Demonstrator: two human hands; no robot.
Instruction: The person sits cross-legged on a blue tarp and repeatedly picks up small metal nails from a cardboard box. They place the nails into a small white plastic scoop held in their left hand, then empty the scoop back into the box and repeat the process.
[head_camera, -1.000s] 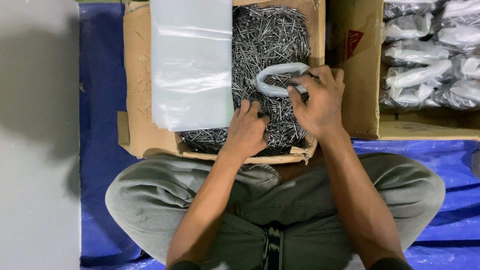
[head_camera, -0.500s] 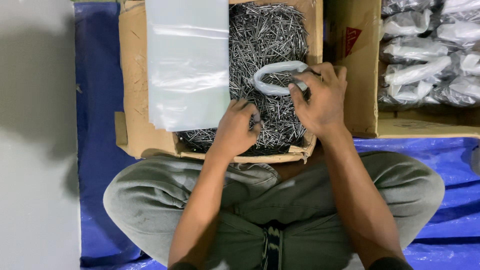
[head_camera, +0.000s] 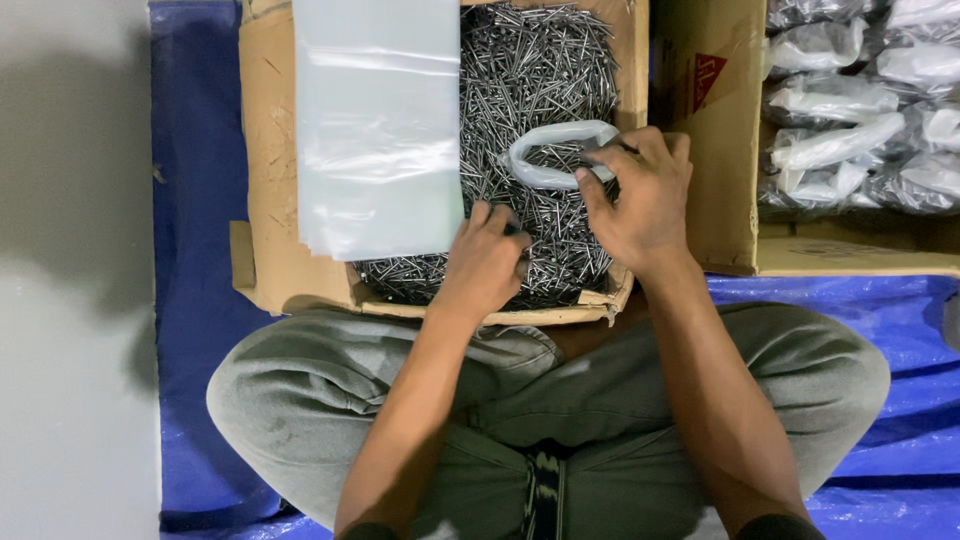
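A cardboard box (head_camera: 265, 200) in front of me is full of loose grey nails (head_camera: 530, 70). My right hand (head_camera: 640, 200) holds the rim of a small clear plastic bag (head_camera: 555, 155) whose mouth stands open on top of the nails. My left hand (head_camera: 485, 260) is down in the nails near the box's front edge, fingers curled around a bunch of them. A stack of flat clear plastic bags (head_camera: 375, 130) lies across the left half of the box.
To the right stands a second cardboard box (head_camera: 715, 150) holding several filled, tied plastic bags (head_camera: 850, 110). I sit cross-legged on a blue tarp (head_camera: 195, 150); bare grey floor (head_camera: 70, 270) lies to the left.
My left hand has slid a little left and deeper into the nails. The right hand keeps the open bag in the same place.
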